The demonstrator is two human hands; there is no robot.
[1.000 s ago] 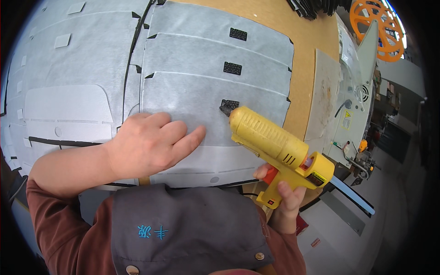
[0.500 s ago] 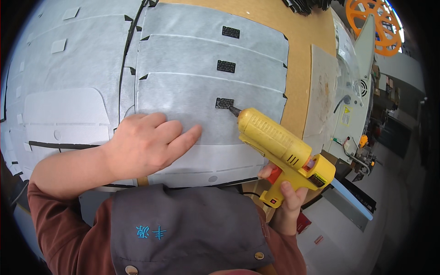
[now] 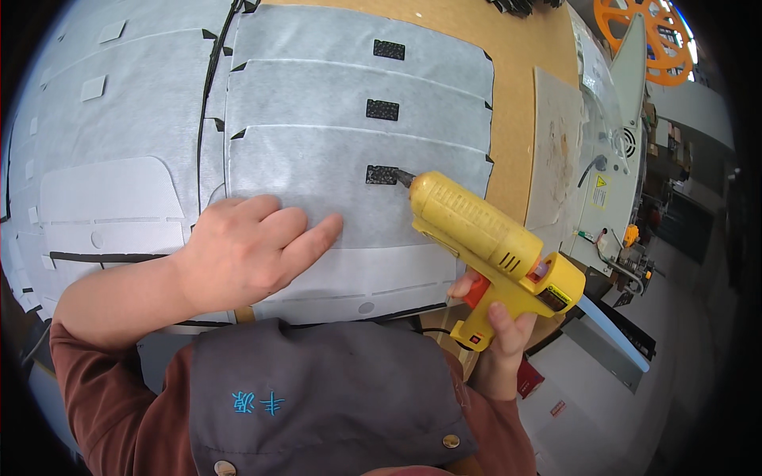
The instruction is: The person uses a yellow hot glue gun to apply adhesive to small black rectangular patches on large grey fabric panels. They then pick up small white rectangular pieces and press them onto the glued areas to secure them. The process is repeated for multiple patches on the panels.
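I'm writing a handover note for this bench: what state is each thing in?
Right hand: closed around the handle
Glue gun: held, nozzle at the nearest black patch
Trigger: finger at it; pressed or not, unclear
Glue stick: jutting from the gun's rear
Left hand: fingers curled, palm hidden
Black patches: three, spaced apart on the pale panel

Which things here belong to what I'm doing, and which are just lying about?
In use:
- yellow glue gun, in your right hand
- pale blue glue stick
- grey-white sheet, under your left hand
- black patches

Apparently lying about:
- stained board
- orange wheel
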